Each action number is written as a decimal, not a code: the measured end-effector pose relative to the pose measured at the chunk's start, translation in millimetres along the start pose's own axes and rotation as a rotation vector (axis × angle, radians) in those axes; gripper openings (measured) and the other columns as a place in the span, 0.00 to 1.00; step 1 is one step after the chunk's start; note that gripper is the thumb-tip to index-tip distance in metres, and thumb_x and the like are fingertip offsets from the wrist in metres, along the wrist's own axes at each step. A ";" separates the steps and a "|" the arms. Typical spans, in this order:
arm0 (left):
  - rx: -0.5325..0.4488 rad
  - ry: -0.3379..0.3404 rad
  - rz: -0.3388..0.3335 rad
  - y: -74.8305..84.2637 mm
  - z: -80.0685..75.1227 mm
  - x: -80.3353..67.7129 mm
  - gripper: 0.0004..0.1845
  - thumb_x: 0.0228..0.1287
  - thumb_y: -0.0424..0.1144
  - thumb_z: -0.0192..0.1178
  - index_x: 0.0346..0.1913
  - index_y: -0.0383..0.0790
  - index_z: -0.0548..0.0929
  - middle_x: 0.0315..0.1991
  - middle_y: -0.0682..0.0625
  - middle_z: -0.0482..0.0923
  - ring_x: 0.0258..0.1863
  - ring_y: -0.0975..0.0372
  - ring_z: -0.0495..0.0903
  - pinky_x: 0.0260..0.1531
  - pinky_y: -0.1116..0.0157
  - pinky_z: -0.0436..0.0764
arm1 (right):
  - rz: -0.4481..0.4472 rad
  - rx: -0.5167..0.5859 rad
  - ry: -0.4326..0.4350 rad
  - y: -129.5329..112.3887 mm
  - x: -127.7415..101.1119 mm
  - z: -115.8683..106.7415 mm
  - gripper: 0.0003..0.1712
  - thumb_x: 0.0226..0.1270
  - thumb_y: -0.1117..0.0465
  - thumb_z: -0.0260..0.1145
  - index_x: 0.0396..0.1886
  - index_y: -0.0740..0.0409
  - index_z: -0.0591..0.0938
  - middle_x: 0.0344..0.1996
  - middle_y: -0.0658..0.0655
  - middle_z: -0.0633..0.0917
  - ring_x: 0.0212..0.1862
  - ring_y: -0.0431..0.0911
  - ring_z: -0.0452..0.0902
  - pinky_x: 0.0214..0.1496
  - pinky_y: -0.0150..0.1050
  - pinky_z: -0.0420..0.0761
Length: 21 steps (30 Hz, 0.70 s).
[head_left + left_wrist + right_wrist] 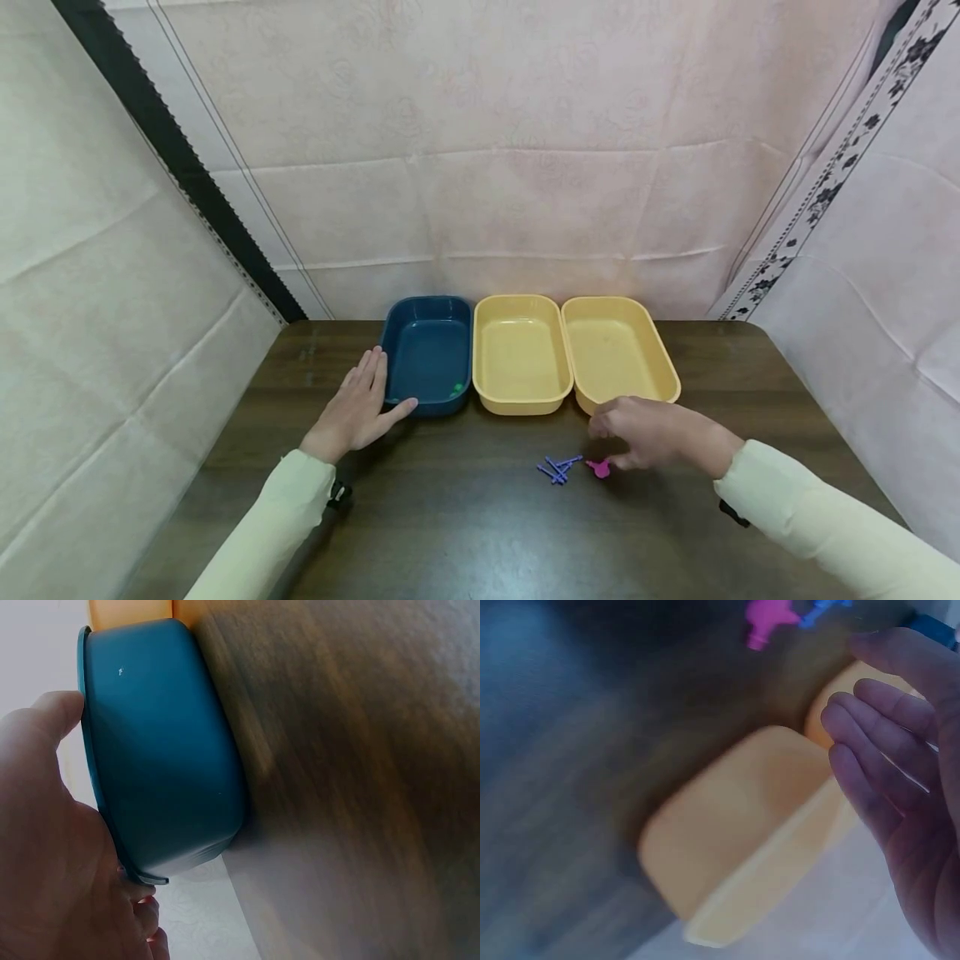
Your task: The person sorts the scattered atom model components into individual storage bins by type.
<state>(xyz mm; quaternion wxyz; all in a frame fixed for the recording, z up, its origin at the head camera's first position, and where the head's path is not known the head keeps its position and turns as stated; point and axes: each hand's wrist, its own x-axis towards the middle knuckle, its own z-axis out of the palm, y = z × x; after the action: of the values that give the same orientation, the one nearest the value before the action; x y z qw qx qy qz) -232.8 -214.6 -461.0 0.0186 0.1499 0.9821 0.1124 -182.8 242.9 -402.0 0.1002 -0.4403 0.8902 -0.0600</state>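
Observation:
My left hand (358,410) touches the near left corner of a dark blue tray (429,406), fingers straight and thumb spread along its rim. In the left wrist view, the thumb meets the rim of this tray (161,742). A small green piece (457,388) lies inside it. My right hand (651,433) hovers by the near edge of the right yellow tray (618,354), fingers loosely bent with nothing seen between them. Close to its fingertips lies a small pink piece (600,469), which looks apart from the fingers in the right wrist view. Several blue-violet sticks (557,471) lie beside it.
A second yellow tray (521,407) stands between the blue tray and the right yellow one, all side by side at the back of the brown wooden table (480,533). Pale cloth (480,208) hangs behind and on both sides.

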 end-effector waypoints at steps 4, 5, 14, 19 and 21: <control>0.002 -0.002 0.002 0.0 0.3 -0.1 0.59 0.75 0.74 0.45 0.84 0.27 0.43 0.87 0.33 0.37 0.86 0.38 0.40 0.83 0.38 0.49 | -0.001 0.013 0.010 6.4 -5.4 17.2 0.12 0.60 0.61 0.80 0.42 0.57 0.88 0.36 0.49 0.88 0.38 0.37 0.81 0.41 0.36 0.86; 0.003 -0.005 -0.001 -0.1 0.5 -0.1 0.59 0.75 0.74 0.45 0.84 0.28 0.42 0.87 0.33 0.37 0.86 0.38 0.40 0.84 0.38 0.49 | -0.006 0.018 0.015 8.0 -6.4 21.4 0.12 0.59 0.62 0.80 0.41 0.56 0.87 0.35 0.48 0.88 0.37 0.36 0.80 0.40 0.34 0.85; 0.004 -0.011 -0.003 0.3 -0.9 0.3 0.59 0.74 0.75 0.44 0.84 0.28 0.41 0.87 0.33 0.36 0.87 0.38 0.39 0.84 0.39 0.48 | -0.057 0.052 0.056 18.3 -8.5 48.0 0.08 0.60 0.66 0.78 0.36 0.52 0.87 0.33 0.44 0.86 0.36 0.33 0.78 0.37 0.26 0.81; 0.003 -0.003 0.003 0.9 -1.2 -0.6 0.59 0.75 0.74 0.44 0.84 0.27 0.42 0.87 0.32 0.37 0.86 0.38 0.40 0.83 0.38 0.49 | -0.076 0.078 0.082 19.2 -7.7 54.4 0.11 0.56 0.69 0.76 0.29 0.49 0.84 0.26 0.43 0.80 0.31 0.29 0.69 0.31 0.22 0.73; 0.002 -0.002 0.003 1.2 -1.2 -1.2 0.59 0.75 0.74 0.44 0.84 0.27 0.42 0.87 0.33 0.37 0.86 0.38 0.41 0.83 0.38 0.49 | -0.060 0.114 0.083 18.7 -8.0 55.8 0.11 0.54 0.70 0.76 0.27 0.49 0.83 0.25 0.43 0.78 0.29 0.28 0.66 0.28 0.22 0.70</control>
<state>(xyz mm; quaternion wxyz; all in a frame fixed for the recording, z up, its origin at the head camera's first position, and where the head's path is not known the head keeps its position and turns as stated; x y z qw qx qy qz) -231.4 -214.0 -459.6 0.0193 0.1516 0.9820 0.1113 -179.6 259.5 -459.0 0.0863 -0.4574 0.8752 -0.1319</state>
